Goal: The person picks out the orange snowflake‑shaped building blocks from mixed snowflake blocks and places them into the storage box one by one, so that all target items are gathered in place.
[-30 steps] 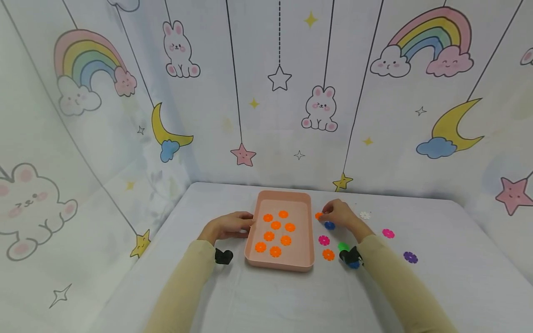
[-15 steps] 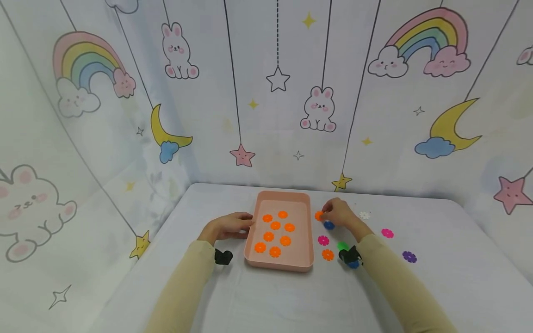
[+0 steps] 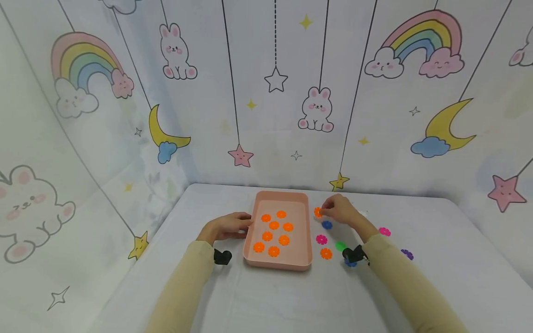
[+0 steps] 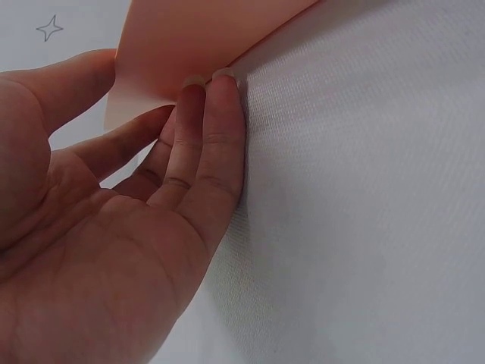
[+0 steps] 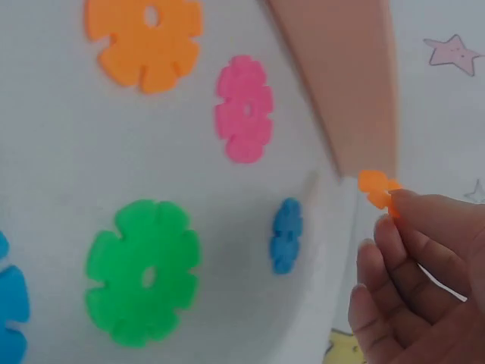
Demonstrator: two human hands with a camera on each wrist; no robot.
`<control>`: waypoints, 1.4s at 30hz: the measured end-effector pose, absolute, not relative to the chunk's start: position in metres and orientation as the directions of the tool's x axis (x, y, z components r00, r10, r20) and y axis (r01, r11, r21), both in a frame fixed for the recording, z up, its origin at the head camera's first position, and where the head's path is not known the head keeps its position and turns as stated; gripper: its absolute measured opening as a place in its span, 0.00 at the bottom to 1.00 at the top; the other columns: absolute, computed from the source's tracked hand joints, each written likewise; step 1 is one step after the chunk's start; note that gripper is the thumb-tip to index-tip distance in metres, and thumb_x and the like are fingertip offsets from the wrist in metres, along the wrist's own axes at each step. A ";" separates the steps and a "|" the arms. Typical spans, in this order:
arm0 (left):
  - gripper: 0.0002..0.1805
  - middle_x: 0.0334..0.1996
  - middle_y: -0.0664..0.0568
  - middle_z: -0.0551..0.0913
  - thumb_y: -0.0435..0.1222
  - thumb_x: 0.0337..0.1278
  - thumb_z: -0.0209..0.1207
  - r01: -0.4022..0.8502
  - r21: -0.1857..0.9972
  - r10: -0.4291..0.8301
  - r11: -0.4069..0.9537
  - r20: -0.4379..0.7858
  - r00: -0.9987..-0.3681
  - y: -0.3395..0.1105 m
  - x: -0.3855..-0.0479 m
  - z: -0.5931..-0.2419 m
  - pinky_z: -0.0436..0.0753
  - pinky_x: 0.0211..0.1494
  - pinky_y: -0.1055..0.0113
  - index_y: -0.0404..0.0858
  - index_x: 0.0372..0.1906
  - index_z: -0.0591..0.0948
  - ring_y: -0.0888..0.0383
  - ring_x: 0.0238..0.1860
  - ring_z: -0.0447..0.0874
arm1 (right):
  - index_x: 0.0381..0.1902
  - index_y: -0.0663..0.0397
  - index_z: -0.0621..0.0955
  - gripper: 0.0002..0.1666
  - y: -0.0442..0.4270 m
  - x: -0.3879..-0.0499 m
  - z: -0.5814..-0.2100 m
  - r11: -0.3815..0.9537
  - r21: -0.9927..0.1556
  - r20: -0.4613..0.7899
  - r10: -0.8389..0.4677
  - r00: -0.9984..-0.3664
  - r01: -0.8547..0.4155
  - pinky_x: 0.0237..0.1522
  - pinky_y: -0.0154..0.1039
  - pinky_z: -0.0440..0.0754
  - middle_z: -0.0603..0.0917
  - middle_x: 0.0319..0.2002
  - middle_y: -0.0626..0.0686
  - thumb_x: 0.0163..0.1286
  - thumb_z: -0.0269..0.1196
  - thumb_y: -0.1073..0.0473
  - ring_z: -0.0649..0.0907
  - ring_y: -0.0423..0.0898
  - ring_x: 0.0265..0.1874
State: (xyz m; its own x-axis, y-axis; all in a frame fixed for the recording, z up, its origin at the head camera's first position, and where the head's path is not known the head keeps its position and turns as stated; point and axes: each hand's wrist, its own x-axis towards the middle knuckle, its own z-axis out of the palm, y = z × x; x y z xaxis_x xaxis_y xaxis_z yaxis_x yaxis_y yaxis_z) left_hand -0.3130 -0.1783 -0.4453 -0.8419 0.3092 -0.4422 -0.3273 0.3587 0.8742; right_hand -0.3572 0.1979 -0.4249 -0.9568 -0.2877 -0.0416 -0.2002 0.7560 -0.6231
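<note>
In the head view my right hand (image 3: 340,210) is just right of the pink tray (image 3: 310,231). Its thumb and fingers pinch an orange snowflake disc (image 5: 374,188) by one edge, held above the table. Under that hand lies a blue disc (image 3: 327,225). My left hand (image 3: 228,225) rests at the tray's left side; in the left wrist view the fingers (image 4: 220,144) touch the outer wall low down, and the thumb touches it further up. Several orange discs (image 3: 273,225) lie flat and apart inside the tray.
Right of the tray lie a pink disc (image 3: 321,239), another orange disc (image 3: 326,253), a green disc (image 3: 340,246) and a second blue disc (image 3: 350,263), partly covered by the wrist camera. Farther right are another pink disc (image 3: 384,231) and a purple disc (image 3: 407,254).
My right hand has risen slightly with the orange disc, uncovering more of the blue disc below. My left hand stays at the tray's side. The head view has shifted a little.
</note>
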 end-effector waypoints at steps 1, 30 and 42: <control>0.28 0.67 0.41 0.73 0.40 0.78 0.54 -0.328 0.875 0.310 0.358 -0.442 -0.842 -0.179 -0.313 -0.446 0.79 0.67 0.52 0.33 0.75 0.66 0.48 0.59 0.78 | 0.43 0.63 0.85 0.11 0.197 -0.356 -0.422 0.747 -0.632 -0.038 -0.296 -0.954 -0.207 0.45 0.46 0.84 0.86 0.38 0.56 0.73 0.65 0.59 0.81 0.52 0.39; 0.27 0.62 0.42 0.77 0.42 0.78 0.53 -0.290 0.879 0.322 0.379 -0.419 -0.849 -0.177 -0.315 -0.447 0.82 0.65 0.55 0.33 0.73 0.68 0.49 0.57 0.79 | 0.38 0.60 0.86 0.05 0.120 -0.377 -0.433 0.742 -0.536 0.010 -0.471 -0.882 -0.403 0.53 0.49 0.85 0.87 0.37 0.52 0.67 0.70 0.63 0.83 0.50 0.39; 0.27 0.61 0.43 0.78 0.42 0.77 0.55 -0.302 0.877 0.309 0.374 -0.425 -0.851 -0.180 -0.315 -0.449 0.82 0.64 0.55 0.34 0.73 0.69 0.50 0.55 0.80 | 0.43 0.57 0.88 0.09 0.116 -0.383 -0.444 0.822 -0.358 -0.014 -0.478 -0.878 -0.442 0.50 0.46 0.84 0.87 0.36 0.49 0.66 0.71 0.61 0.80 0.48 0.36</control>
State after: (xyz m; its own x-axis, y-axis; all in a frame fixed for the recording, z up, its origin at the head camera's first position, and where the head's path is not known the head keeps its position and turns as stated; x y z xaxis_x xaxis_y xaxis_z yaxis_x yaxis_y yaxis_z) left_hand -0.3146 -0.1801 -0.4488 -0.8510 0.3087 -0.4250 -0.3024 0.3735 0.8769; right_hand -0.3831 0.1159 -0.4436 -0.8781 -0.4783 -0.0136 -0.4423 0.8222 -0.3584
